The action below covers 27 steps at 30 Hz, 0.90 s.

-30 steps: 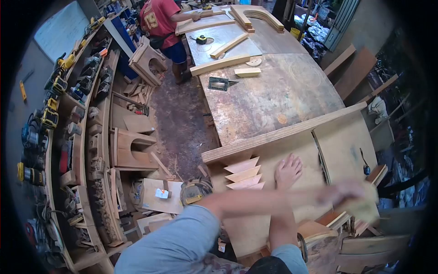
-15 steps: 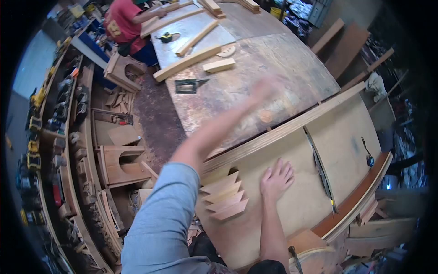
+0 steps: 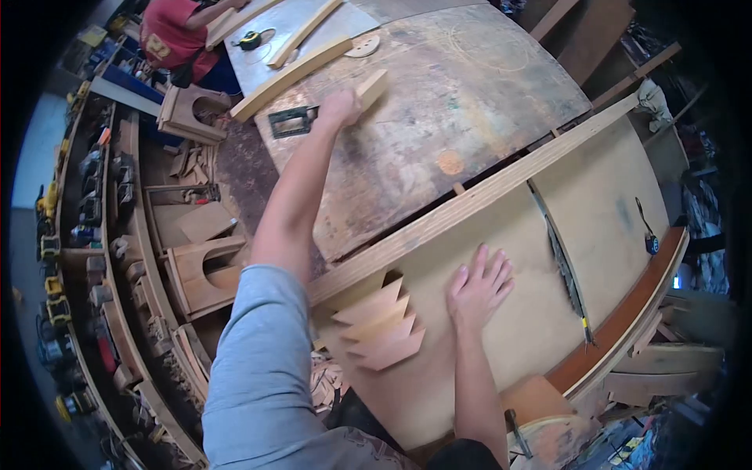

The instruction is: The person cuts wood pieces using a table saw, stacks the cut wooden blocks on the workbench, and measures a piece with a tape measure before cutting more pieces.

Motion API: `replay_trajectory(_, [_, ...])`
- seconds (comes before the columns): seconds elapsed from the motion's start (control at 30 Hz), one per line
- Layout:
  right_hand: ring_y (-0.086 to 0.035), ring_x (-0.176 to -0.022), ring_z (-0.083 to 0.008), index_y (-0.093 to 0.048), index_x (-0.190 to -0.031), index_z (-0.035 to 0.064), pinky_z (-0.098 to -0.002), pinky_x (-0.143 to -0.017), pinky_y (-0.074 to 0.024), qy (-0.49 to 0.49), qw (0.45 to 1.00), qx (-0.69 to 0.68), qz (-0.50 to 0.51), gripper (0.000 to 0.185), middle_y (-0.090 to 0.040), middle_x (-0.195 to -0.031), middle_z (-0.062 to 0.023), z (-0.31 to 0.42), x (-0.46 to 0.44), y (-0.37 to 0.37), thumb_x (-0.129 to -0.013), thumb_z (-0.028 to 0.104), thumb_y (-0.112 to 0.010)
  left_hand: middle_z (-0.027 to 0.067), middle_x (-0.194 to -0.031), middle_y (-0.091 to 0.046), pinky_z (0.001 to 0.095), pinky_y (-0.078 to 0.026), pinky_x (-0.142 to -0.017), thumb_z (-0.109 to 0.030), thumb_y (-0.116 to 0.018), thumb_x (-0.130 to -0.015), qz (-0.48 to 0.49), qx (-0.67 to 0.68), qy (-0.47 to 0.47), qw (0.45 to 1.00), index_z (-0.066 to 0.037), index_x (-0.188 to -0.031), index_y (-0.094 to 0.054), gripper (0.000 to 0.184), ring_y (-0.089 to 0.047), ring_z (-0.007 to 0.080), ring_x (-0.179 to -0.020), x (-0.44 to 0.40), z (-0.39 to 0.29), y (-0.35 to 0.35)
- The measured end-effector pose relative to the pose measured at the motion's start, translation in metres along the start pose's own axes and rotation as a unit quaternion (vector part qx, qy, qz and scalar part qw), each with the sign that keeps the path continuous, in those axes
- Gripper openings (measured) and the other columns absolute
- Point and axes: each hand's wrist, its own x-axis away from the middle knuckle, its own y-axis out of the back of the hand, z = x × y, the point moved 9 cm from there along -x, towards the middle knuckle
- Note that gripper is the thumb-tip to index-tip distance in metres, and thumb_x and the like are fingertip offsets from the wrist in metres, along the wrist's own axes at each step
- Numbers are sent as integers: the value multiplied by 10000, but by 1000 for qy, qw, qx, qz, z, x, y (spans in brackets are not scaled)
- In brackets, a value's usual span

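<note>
My left hand [image 3: 341,110], at the end of a grey-sleeved arm, reaches over the far worktable and is closed around one end of a short pale wood block [image 3: 371,90]. Just left of it lies a dark rectangular-framed tool [image 3: 290,121], partly covered by the hand. My right hand [image 3: 479,290] rests palm down on a broad wooden panel [image 3: 423,274], fingers spread. Several thin wood pieces with pointed ends [image 3: 380,325] lie fanned to its left. Right of that hand, a narrow dark slit [image 3: 558,254] crosses the panel, with a yellow-and-black slim tool [image 3: 587,333] at its near end.
A long wooden rail [image 3: 478,200] borders the panel's far edge. Longer wood strips [image 3: 294,77] and a tape measure [image 3: 249,41] lie on the far worktable [image 3: 439,94]. Another person [image 3: 178,39] stands at upper left. Tool shelves [image 3: 102,258] run down the left; a blue tape measure [image 3: 651,244] sits right.
My left hand has swung leftward across the worktable and taken hold of the short wood block, which is now turned. My right hand stays flat on the panel. The view has shifted slightly.
</note>
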Motion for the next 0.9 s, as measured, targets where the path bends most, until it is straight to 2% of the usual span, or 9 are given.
replay_trajectory(0.1, [-355, -1535, -489, -512, -1595, 139, -684, -1242, -228, 5, 1000, -7, -22, 626, -433, -1640, -267, -2, 7, 1, -1017, 382, -531, 283, -1272, -718, 462, -535, -1028, -404, -549, -1061, 23, 270, -79, 959, 29, -1392, -660, 556, -704, 388, -1178, 100, -31, 74])
replay_trajectory(0.17, [-365, -1538, -456, -524, -1589, 142, -654, -1257, -223, 5, 998, -18, -53, 611, -442, -1645, -244, -2, 6, 0, -1031, 390, -527, 219, -1291, -732, 431, -536, -1013, -443, -547, -1076, 99, 568, -56, 815, 18, -1452, -630, 601, -706, 312, -1150, 190, -47, 121])
replay_trajectory(0.3, [-433, -1501, -389, -532, -1584, 141, -573, -1239, -294, 14, 998, -49, -27, 593, -457, -1648, -205, -20, 9, -3, -1068, 432, -525, 187, -1322, -719, 400, -538, -1037, -415, -547, -1088, 97, 573, -112, 806, 16, -1467, -624, 580, -684, 261, -1176, 380, -81, 185])
replay_trajectory(0.37, [-528, -1426, -311, -556, -1553, 72, -470, -1194, -381, -124, 835, -536, 22, 602, -566, -1566, -156, -34, 36, 2, -1092, 458, -515, 169, -1390, -695, 388, -527, -1039, -320, -593, -1075, 162, 593, -40, 788, 26, -1483, -599, 535, -640, 259, -1281, 461, -96, 174])
replay_trajectory(0.43, [-606, -1319, -252, -538, -1546, 24, -407, -1137, -434, -252, 633, -732, -29, 618, -653, -1450, -109, -10, 116, 50, -1102, 454, -506, 155, -1382, -703, 367, -534, -1010, -255, -601, -1073, 25, 589, -123, 798, 10, -1463, -622, 472, -646, 235, -1269, 522, -118, 160])
replay_trajectory(0.5, [-623, -1244, -251, -535, -1505, -12, -379, -1095, -478, -276, 583, -764, 3, 588, -626, -1380, -106, 14, 202, 94, -1083, 392, -605, 210, -1267, -724, 403, -546, -979, -201, -619, -1042, 6, 607, -97, 789, 6, -1393, -658, 409, -714, 319, -1123, 584, -143, 152])
replay_trajectory(0.57, [-637, -1213, -239, -515, -1511, 12, -432, -1060, -491, -242, 702, -669, -34, 551, -663, -1331, -156, 19, 260, 99, -1041, 260, -658, 221, -1321, -705, 431, -541, -1019, -182, -629, -1013, 135, 552, -80, 819, 2, -1356, -678, 392, -686, 387, -1198, 635, -168, 117])
replay_trajectory(0.67, [-630, -1213, -264, -517, -1491, -4, -451, -1041, -504, -331, 640, -694, 22, 538, -642, -1331, -173, -2, 301, 43, -1012, 180, -677, 210, -1314, -714, 443, -515, -1071, -157, -606, -1012, 117, 539, -117, 826, 16, -1275, -724, 336, -678, 388, -1216, 682, -170, 98])
replay_trajectory(0.9, [-336, -1562, -437, -206, -1673, -50, -438, -1298, -257, -330, 797, -495, 104, 822, -297, -1698, -324, 38, 293, 25, -1022, 250, -609, 153, -1312, -711, 442, -509, -1070, -177, -671, -971, -12, 491, -13, 871, -60, -1222, -766, 293, -645, 368, -1250, 696, -89, 96])
